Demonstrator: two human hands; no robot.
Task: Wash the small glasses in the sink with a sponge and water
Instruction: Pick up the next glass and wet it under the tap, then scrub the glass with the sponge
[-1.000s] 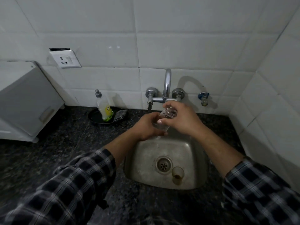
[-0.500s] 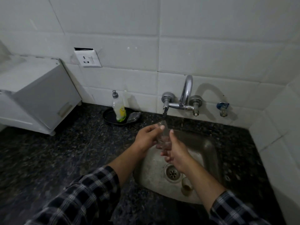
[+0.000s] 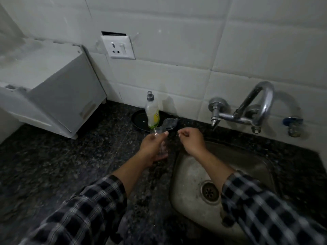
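Note:
My left hand (image 3: 152,147) grips a small clear glass (image 3: 160,140) over the dark counter, just left of the steel sink (image 3: 191,174). My right hand (image 3: 192,140) hovers over the sink's back left corner with its fingers curled and nothing in them. A grey sponge (image 3: 169,123) lies on the counter just beyond both hands. The tap (image 3: 247,110) stands on the wall behind the sink; no water stream shows. My right sleeve hides the sink's front right part.
A dish soap bottle (image 3: 152,112) stands on a black dish (image 3: 139,120) next to the sponge. A white appliance (image 3: 53,96) fills the counter's left side. A wall socket (image 3: 119,47) is above it. A blue valve (image 3: 292,124) sits right of the tap.
My left hand has carried the glass from under the tap leftward over the counter. My right hand let go of it and moved toward the sponge. The view swung left.

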